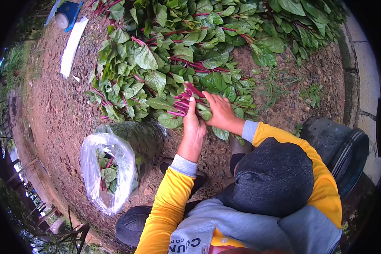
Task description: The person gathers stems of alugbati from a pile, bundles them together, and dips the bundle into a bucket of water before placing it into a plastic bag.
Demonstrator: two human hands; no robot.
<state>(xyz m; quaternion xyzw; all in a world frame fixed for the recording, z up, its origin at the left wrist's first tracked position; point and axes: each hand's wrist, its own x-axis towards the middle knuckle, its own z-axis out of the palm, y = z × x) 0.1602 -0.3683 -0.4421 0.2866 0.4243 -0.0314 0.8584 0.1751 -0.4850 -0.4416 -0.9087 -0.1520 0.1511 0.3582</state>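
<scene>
A bunch of red-stemmed Malabar spinach (183,103) is gripped between both hands, its cut stem ends pointing up and to the left. My left hand (193,127) is closed around it from below, with the thumb along the stems. On the other side, my right hand (221,112) wraps over the same bunch with fingers bent. Leaves of the bunch hang beneath the hands. Just beyond lies a large heap of the same leafy stems (156,59). To the left, a clear plastic bag (129,163) lies on its side with leaves inside, its mouth facing me.
A dark plastic drum or bucket (326,139) lies at the right, beside a concrete edge (366,84). A white strip (74,46) and a blue object with a round dial (65,17) rest on the bare soil at the far left.
</scene>
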